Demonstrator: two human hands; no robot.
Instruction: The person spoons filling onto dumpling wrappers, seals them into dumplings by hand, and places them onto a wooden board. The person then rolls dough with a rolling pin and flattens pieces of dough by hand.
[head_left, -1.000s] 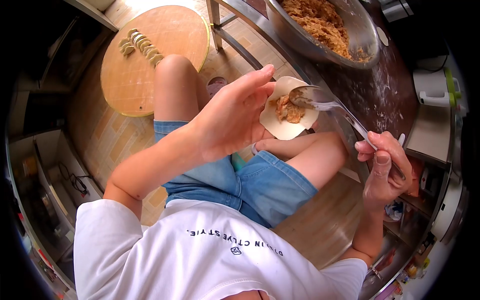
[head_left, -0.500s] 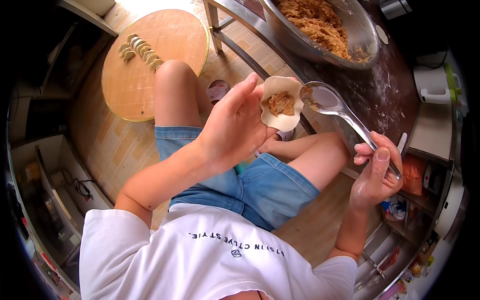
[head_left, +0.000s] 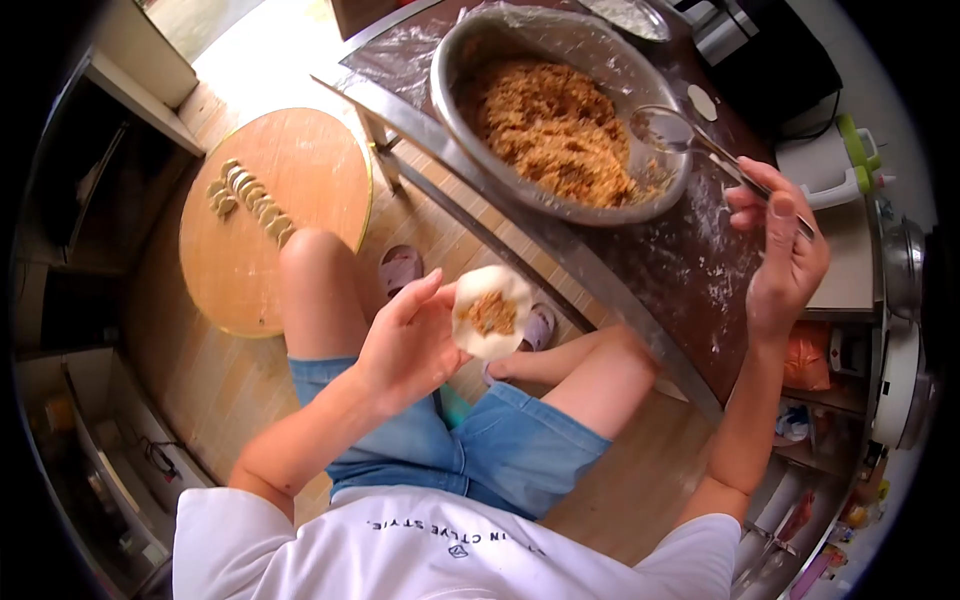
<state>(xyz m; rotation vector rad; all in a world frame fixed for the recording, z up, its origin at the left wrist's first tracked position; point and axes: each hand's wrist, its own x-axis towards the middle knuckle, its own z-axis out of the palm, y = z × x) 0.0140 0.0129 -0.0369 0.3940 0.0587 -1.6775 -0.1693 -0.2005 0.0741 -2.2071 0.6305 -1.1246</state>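
My left hand (head_left: 408, 338) holds a round dumpling wrapper (head_left: 488, 348) on its fingers, thumb raised beside the rim. A small heap of orange-brown filling (head_left: 491, 312) lies in the middle of the wrapper. In my right hand (head_left: 785, 262) is a metal spoon (head_left: 722, 162), gripped by its handle. Its bowl hangs over the right side of a large metal basin (head_left: 450, 110), near the inner wall. A big mass of the same filling (head_left: 560, 130) fills the basin's left and middle.
The basin stands on a dark, flour-dusted table (head_left: 690, 300) with a metal edge. A loose wrapper (head_left: 702, 102) and a dish of flour (head_left: 628, 16) are behind it. At the left, a round board (head_left: 320, 160) carries rows of dumplings (head_left: 250, 192). Shelves line the right.
The spoon has moved away from the wrapper, up to the basin. My left hand with the filled wrapper has come lower and left. The view has shifted, showing more of the basin.
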